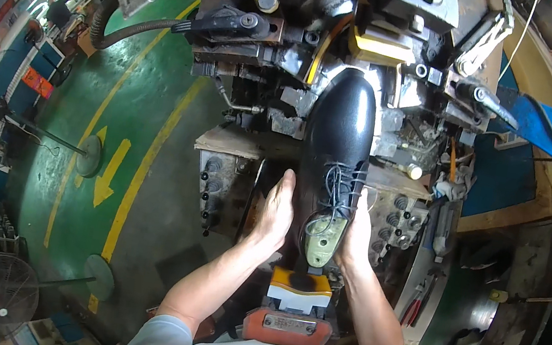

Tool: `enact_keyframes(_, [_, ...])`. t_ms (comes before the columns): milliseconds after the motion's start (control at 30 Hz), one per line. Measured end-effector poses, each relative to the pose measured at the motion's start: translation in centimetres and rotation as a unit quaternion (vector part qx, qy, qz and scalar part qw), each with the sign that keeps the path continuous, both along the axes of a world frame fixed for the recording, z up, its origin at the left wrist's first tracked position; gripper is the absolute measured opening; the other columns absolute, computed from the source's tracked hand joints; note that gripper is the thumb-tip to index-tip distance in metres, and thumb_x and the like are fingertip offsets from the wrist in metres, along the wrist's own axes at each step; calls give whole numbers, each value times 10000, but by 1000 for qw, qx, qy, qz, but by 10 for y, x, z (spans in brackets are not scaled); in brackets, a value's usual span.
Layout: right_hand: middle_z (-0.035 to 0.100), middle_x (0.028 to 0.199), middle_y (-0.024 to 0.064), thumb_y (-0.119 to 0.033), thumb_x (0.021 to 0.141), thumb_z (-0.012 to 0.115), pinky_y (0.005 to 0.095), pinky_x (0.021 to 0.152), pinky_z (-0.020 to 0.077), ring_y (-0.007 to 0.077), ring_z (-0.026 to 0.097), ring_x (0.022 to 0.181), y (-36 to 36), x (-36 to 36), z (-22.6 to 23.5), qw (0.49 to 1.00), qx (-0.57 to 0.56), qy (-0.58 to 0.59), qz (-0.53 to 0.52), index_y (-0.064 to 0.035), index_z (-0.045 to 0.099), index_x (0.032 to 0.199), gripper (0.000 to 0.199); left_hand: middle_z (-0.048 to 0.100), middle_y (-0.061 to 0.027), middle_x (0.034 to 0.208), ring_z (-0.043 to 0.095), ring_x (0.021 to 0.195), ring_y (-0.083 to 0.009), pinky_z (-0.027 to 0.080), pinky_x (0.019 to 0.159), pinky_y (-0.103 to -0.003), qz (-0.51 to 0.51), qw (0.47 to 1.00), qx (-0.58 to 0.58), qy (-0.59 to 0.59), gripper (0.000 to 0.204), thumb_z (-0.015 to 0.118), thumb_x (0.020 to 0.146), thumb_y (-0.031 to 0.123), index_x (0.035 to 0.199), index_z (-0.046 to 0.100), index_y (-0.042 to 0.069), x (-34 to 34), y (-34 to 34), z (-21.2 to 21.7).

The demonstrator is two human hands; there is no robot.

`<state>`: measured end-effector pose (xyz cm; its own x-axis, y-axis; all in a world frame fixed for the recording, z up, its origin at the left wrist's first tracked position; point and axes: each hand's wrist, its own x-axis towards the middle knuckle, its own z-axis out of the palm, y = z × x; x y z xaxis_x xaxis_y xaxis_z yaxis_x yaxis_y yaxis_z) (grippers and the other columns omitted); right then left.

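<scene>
A black leather lace-up shoe (343,122) sits on a green shoe last (324,241), its toe pointing away from me among the metal jaws of a machine. Dark laces (339,190) are tied across its front, and a loop hangs over the green last. My left hand (275,210) is against the shoe's left side near the heel, thumb up along it. On the opposite side my right hand (356,236) grips the shoe, its fingers partly hidden behind it. Below the heel end is a yellow and white machine block (300,290).
Machine arms and clamps (241,30) flank the toe on both sides. Control panels with knobs stand left (212,188) and right (393,227) of my hands. Red-handled pliers (413,310) lie at the right. A green floor (151,95) with yellow markings stretches to the left, with a fan (1,291).
</scene>
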<state>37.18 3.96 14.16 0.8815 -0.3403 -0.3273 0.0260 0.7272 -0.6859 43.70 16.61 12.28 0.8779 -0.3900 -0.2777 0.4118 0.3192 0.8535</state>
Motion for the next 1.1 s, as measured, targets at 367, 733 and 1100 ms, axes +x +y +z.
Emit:
enact_keyframes(367, [655, 1025, 72, -308, 1026, 376, 321, 833, 499, 152, 622, 890, 19, -1, 11, 994, 85, -48, -37, -20, 590, 1130, 374, 657, -110, 1121, 633, 952, -164, 505, 870, -295, 26, 994, -93, 44, 542, 373, 1031, 435, 1164, 595, -42, -10, -4, 8])
enact_keyframes(733, [554, 803, 0, -316, 1023, 450, 263, 686, 455, 95, 530, 721, 0, -21, -36, 995, -15, 7, -99, -82, 568, 984, 265, 586, -24, 792, 552, 662, -125, 471, 621, -272, 50, 998, 11, 47, 333, 443, 1024, 362, 935, 576, 70, -21, 21, -30])
enact_keyframes(1100, [496, 709, -7, -294, 1009, 491, 257, 527, 418, 99, 492, 608, -59, -174, -179, 958, -67, 216, -175, -73, 559, 955, 237, 561, -40, 711, 534, 634, -126, 445, 598, -278, 65, 986, 120, 93, 414, 336, 1049, 378, 887, 545, 59, -106, 132, -98])
